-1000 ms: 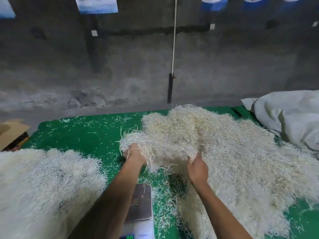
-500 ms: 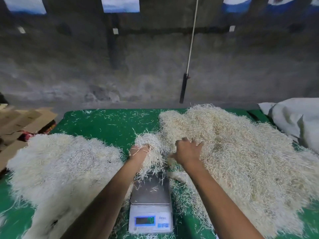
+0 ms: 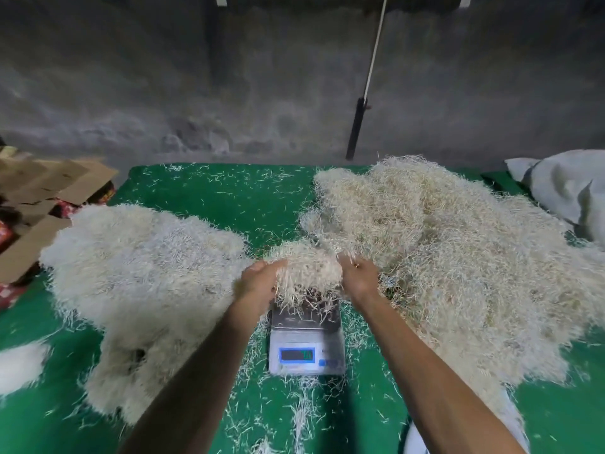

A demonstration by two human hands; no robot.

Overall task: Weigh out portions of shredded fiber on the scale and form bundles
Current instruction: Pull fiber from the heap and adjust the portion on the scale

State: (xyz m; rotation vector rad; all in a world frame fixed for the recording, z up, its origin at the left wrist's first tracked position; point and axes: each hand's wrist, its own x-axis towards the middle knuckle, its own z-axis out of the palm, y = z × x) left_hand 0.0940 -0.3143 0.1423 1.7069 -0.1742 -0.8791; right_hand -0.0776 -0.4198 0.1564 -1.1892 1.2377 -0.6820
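Observation:
A clump of pale shredded fiber (image 3: 306,270) hangs just above the metal pan of a small white digital scale (image 3: 307,342), whose blue display is lit. My left hand (image 3: 260,283) holds the clump's left side and my right hand (image 3: 358,278) cups its right side, fingers curled into the strands. Loose strands dangle down onto the pan. A big beige fiber heap (image 3: 458,257) lies to the right, and a whiter fiber heap (image 3: 144,276) lies to the left.
A green cloth (image 3: 229,198) covers the table, littered with stray strands. Cardboard pieces (image 3: 42,191) are stacked at the far left, a grey sack (image 3: 569,188) at the far right. A concrete wall with a hanging cord (image 3: 366,93) stands behind.
Both hands pulled a clump off the right heap and carried it toward me over the scale. The view tilted down, showing the whole scale.

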